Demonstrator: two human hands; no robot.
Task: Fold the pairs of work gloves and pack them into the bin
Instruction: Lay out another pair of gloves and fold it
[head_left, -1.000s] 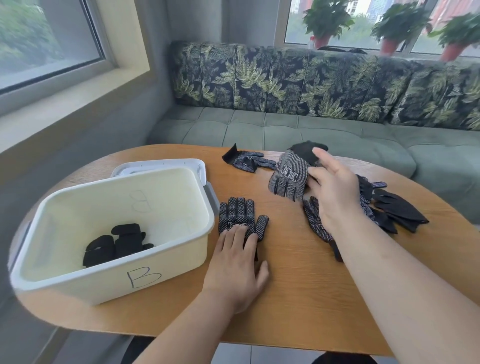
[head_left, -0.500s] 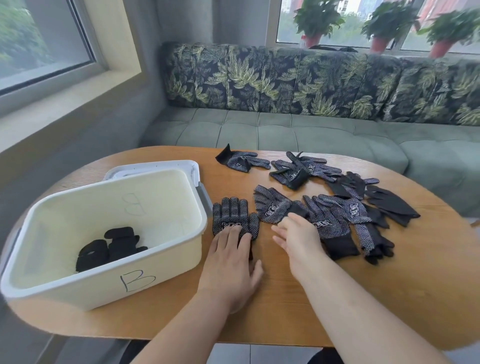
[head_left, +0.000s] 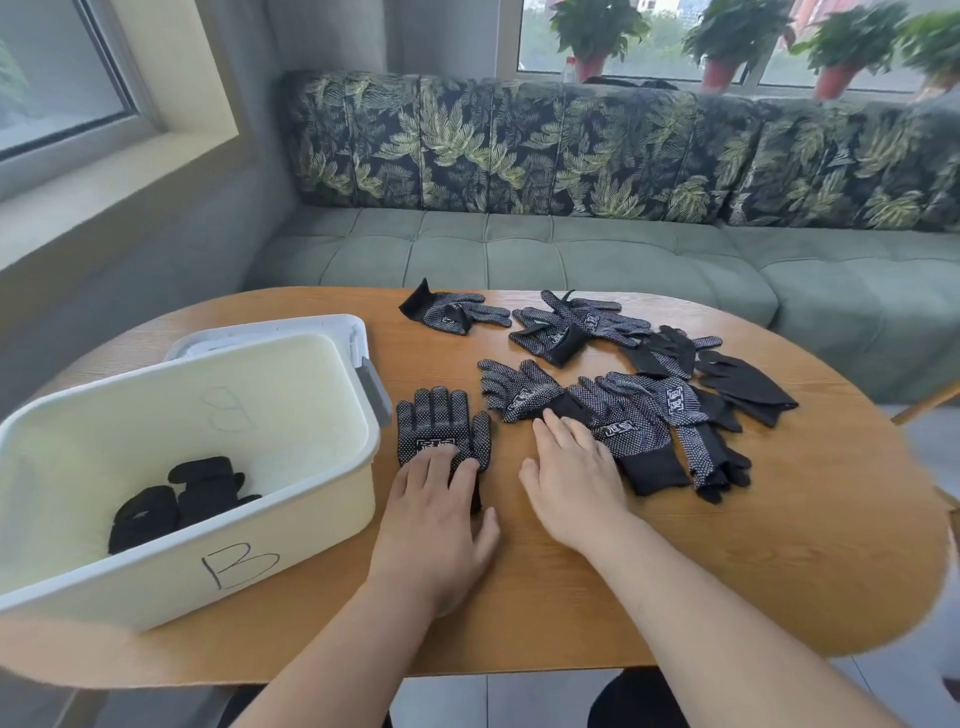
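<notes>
A black dotted work glove lies flat, fingers pointing away, just right of the cream bin marked "B". My left hand rests flat on that glove's cuff, fingers spread. My right hand lies open on the table, its fingertips touching the cuff of a second dotted glove. Several more gloves lie in a loose heap to the right and behind. Folded black gloves sit on the bin's floor.
The bin stands on its white lid at the left of the oval wooden table. A green sofa with leaf-print cushions runs behind the table. Potted plants stand on the far sill.
My right hand has come back from the far gloves, set one glove down beside the flat glove and now rests at its cuff. My left hand has stayed on the flat glove.
</notes>
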